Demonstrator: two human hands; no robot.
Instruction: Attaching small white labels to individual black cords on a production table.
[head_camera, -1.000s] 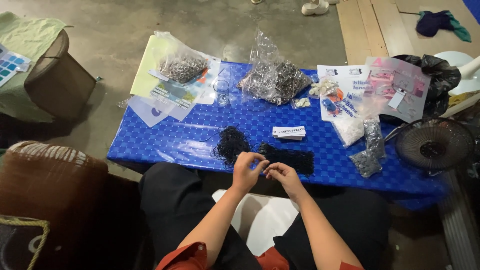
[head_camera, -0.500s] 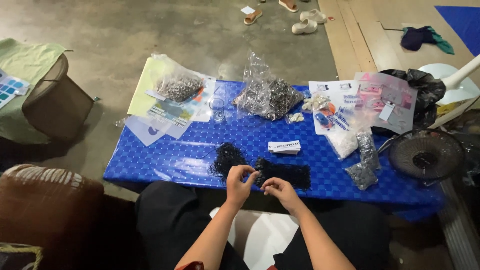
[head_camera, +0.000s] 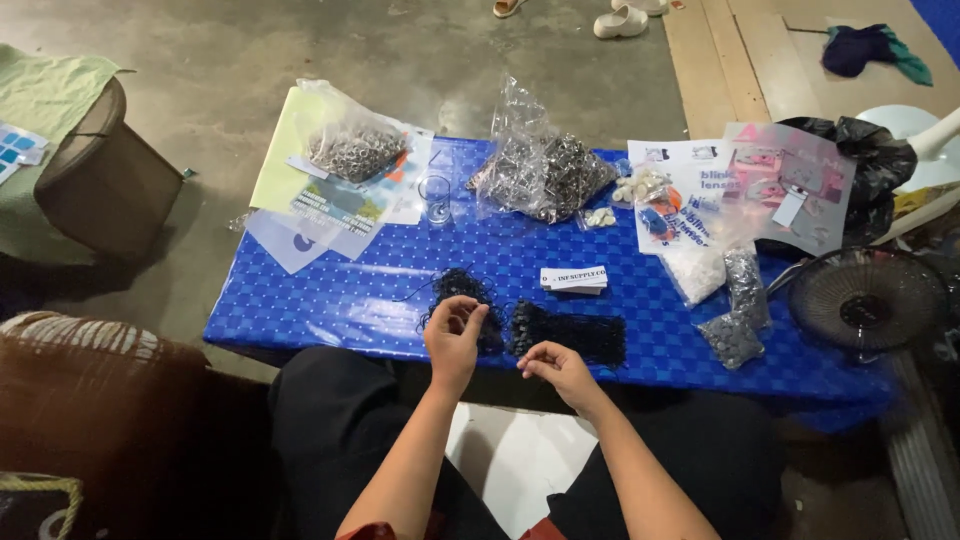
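Nearest the camera, the left hand (head_camera: 455, 335) is raised over a loose heap of small black pieces (head_camera: 458, 290), its fingers pinched together as if on one of them, though what sits between the fingertips is too small to make out. The right hand (head_camera: 560, 365) rests just beside it at the near edge of the blue table (head_camera: 330, 300), fingers curled loosely and partly closed; I cannot tell whether it holds anything. The two hands are near each other but not touching. Just beyond the right hand lies a darker, flatter strip of black pieces (head_camera: 580, 335). Both dark piles sit close to the near edge, so a careless sweep of a wrist could likely push pieces off into the lap or onto the concrete floor, where they would be hard to find. The dim light and the dark colour of the pieces also make a mis-pick or a dropped piece likely. Further back lies a small white card box (head_camera: 575, 278), then a small clear cup (head_camera: 436, 197), which a reaching forearm could tip. At the far side stand clear bags of metal rings (head_camera: 540, 170) and another bag (head_camera: 352, 152) on papers overhanging the table's far left corner; a tug there could slide them off. A small fan (head_camera: 865, 300) sits at the right end, and its draught could lift the loose sheets (head_camera: 690, 185).
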